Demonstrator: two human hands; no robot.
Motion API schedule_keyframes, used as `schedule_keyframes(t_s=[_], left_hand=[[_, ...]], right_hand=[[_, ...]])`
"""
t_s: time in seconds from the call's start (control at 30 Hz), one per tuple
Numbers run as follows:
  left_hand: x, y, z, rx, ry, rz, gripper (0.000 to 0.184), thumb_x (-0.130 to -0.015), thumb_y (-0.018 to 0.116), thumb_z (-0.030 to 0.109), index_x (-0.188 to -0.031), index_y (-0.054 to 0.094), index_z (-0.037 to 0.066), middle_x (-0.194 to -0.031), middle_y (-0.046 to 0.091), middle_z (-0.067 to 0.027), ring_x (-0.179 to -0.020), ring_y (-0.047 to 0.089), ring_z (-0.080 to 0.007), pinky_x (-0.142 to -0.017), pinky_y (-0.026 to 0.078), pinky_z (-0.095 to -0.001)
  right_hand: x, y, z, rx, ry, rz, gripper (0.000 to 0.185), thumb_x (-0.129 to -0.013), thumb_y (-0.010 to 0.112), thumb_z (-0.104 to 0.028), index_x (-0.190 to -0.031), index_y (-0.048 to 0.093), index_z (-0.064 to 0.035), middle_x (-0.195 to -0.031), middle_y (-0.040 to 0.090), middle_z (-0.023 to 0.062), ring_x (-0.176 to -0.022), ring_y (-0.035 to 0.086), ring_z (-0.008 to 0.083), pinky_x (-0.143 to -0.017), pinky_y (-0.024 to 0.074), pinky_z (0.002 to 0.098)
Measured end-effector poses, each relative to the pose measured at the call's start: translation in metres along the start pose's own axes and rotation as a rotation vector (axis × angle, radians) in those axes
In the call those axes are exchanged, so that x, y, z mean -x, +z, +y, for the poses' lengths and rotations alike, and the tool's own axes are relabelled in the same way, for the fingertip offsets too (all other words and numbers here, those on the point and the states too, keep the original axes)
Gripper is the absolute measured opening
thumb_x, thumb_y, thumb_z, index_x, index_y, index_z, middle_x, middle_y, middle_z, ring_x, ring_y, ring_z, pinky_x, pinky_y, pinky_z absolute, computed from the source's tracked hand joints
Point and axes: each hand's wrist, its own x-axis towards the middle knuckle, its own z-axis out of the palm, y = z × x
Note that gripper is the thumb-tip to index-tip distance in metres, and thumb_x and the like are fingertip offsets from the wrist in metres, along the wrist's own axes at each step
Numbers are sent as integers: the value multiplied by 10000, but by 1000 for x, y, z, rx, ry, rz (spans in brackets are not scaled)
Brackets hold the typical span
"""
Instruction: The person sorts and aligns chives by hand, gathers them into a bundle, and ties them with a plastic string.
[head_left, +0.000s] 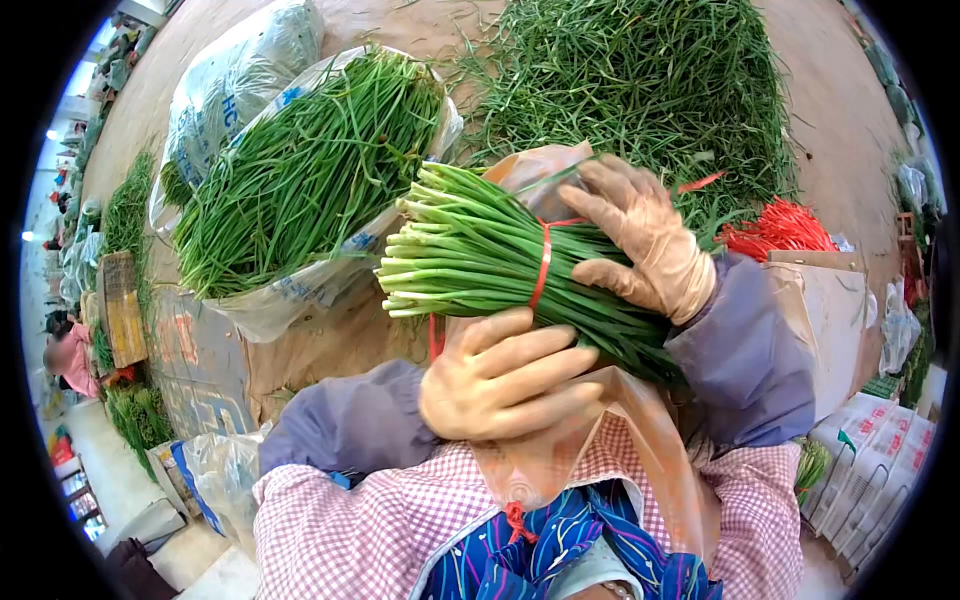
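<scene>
A thick bunch of green stalks (470, 250) with pale cut ends pointing left lies across my lap, bound by a red tie (543, 265). My gloved right hand (645, 235) rests on the leafy part, to the right of the tie, fingers spread. Below the bunch, near the tie, is my gloved left hand (510, 378), its fingers stretched out to the right and slightly blurred. Under the bunch and the left hand a translucent orange-brown plastic sheet (640, 400) covers my front. A red strip hangs just left of the left hand.
An open plastic bag of green stalks (310, 170) lies at upper left, beside a full white bag (240, 80). A heap of loose greens (630, 80) spreads ahead. Red ties (780, 230) sit on a box (825, 320) at right. A person in pink (75, 358) is at far left.
</scene>
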Motion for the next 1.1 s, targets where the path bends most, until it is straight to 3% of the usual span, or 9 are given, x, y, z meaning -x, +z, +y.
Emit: schedule_keyframes(t_s=[0.03, 0.1, 0.2, 0.33, 0.5, 0.7, 0.87, 1.03, 1.1], left_hand=[[14, -8, -7, 15, 39, -56, 307, -774, 700, 217, -1066, 692, 125, -1141, 659, -100, -1015, 638, -217, -897, 491, -411], [48, -14, 0, 154, -401, -249, 322, -748, 743, 211, -1036, 695, 77, -1045, 672, -104, -926, 652, -300, -841, 498, -422], [49, -2, -20, 131, -684, -225, 567, -765, 775, 253, -1233, 568, 8, -1222, 577, -190, -1139, 548, -368, -968, 429, -455], [10, 37, -21, 1192, -887, 201, 851, -762, 829, 274, -1418, 347, 27, -1347, 490, -126, -1239, 465, -233, -1047, 381, -401], [-63, 38, 3, 1318, -760, 244, 670, -674, 887, 226, -1233, 571, 34, -1196, 622, -79, -1096, 577, -202, -957, 464, -357], [-88, 71, -13, 1364, -607, 29, 669, -683, 843, 91, -1269, 527, 23, -1208, 606, -75, -1081, 575, -180, -952, 463, -334], [-110, 85, 1, 1232, -508, -133, 748, -675, 847, 76, -1321, 477, 2, -1227, 601, -88, -1108, 566, -188, -968, 454, -346], [-121, 91, 11, 1087, -452, -299, 761, -674, 849, 70, -1330, 471, -3, -1278, 575, -102, -1154, 545, -204, -1007, 429, -354], [-125, 88, 14, 1170, -469, -331, 829, -682, 850, 77, -1377, 403, 6, -1302, 562, -101, -1187, 535, -203, -1027, 418, -369]], right_hand=[[14, 16, 8, -29, 24, -7, 681, -888, 550, -568, -1336, 504, -57, -1405, 412, 241, -1314, 386, 422, -1086, 329, 462], [38, 37, 9, -389, 113, 77, 695, -893, 541, -578, -1340, 499, -48, -1437, 382, 242, -1337, 369, 417, -1101, 313, 460], [65, 64, -1, -626, 249, 192, 701, -919, 495, -595, -1347, 484, -40, -1403, 431, 223, -1308, 421, 380, -1076, 342, 412], [81, 64, -25, -815, 333, 325, 664, -941, 519, -536, -1316, 468, 10, -1198, 606, 182, -1099, 595, 322, -946, 443, 366], [107, 55, -45, -738, 259, 613, 706, -962, 496, -481, -1390, 349, 61, -1248, 578, 235, -1121, 590, 383, -945, 448, 378], [142, -49, -45, -211, 515, 212, 617, -963, 536, -437, -1325, 475, 58, -1248, 584, 220, -1172, 562, 324, -974, 438, 394], [140, -188, -47, -436, 150, 812, 431, -978, 559, -317, -1246, 580, 19, -1191, 637, 139, -1140, 573, 221, -985, 438, 348], [121, -212, -57, -132, 433, 468, 370, -940, 616, -339, -1070, 669, 3, -918, 685, 163, -879, 657, 242, -823, 518, 336], [115, -212, -55, -122, 656, 120, 424, -936, 619, -358, -1166, 641, -2, -1074, 671, 196, -1011, 641, 241, -904, 503, 343]])
